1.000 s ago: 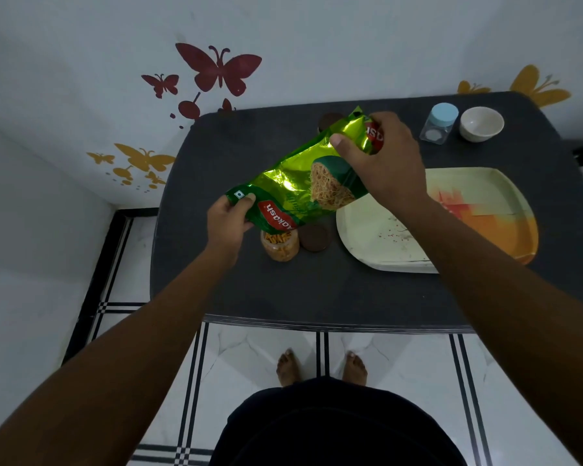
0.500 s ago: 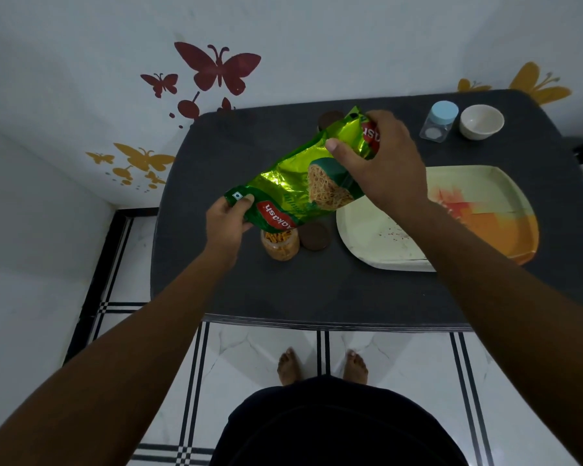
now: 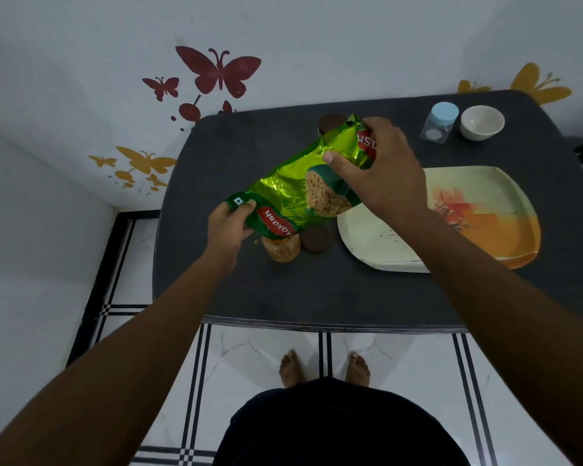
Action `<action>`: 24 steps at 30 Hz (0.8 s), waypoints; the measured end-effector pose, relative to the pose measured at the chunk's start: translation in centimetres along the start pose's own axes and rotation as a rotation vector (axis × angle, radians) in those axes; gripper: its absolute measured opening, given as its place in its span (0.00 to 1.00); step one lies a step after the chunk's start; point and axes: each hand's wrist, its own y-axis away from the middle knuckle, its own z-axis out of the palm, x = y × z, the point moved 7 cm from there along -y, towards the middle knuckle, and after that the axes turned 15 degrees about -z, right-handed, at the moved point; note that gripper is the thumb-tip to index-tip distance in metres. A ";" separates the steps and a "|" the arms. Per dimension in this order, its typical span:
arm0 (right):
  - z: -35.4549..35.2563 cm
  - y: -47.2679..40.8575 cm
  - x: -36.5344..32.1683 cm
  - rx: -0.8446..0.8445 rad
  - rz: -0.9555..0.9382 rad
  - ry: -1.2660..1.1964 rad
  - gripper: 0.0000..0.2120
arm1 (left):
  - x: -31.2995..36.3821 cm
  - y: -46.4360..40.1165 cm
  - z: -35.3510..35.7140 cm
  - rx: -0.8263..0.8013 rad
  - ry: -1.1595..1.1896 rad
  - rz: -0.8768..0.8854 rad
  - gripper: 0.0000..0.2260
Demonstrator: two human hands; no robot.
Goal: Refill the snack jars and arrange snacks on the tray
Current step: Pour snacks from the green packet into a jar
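A shiny green snack packet (image 3: 293,190) is held tilted above the dark table, its low end over a small clear jar (image 3: 281,248) with orange snack inside. My left hand (image 3: 228,227) pinches the packet's lower end. My right hand (image 3: 381,176) grips its raised upper end. The jar's mouth is hidden under the packet. A brown lid (image 3: 315,238) lies flat right beside the jar. A cream and orange tray (image 3: 485,223) sits to the right, partly covered by my right forearm.
At the back right stand a clear jar with a pale blue lid (image 3: 440,124) and a white bowl (image 3: 482,122). Another brown-lidded jar (image 3: 330,122) peeks out behind the packet. The dark table's (image 3: 317,297) front edge is close to my body; a wall lies behind and left.
Both hands and the packet stay almost where they were. The packet's lower end has stayed over the jar, with only a slight shift.
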 end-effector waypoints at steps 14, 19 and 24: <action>-0.1 0.9 4.0 0.035 0.147 -0.102 0.35 | 1.7 -0.3 1.4 -0.015 -0.179 0.070 0.10; 0.3 2.2 6.8 0.092 0.240 -0.179 0.34 | 3.0 -0.4 2.6 -0.056 -0.319 0.119 0.09; 0.9 4.1 9.9 0.162 0.361 -0.304 0.29 | 4.5 -0.2 4.0 -0.049 -0.516 0.182 0.11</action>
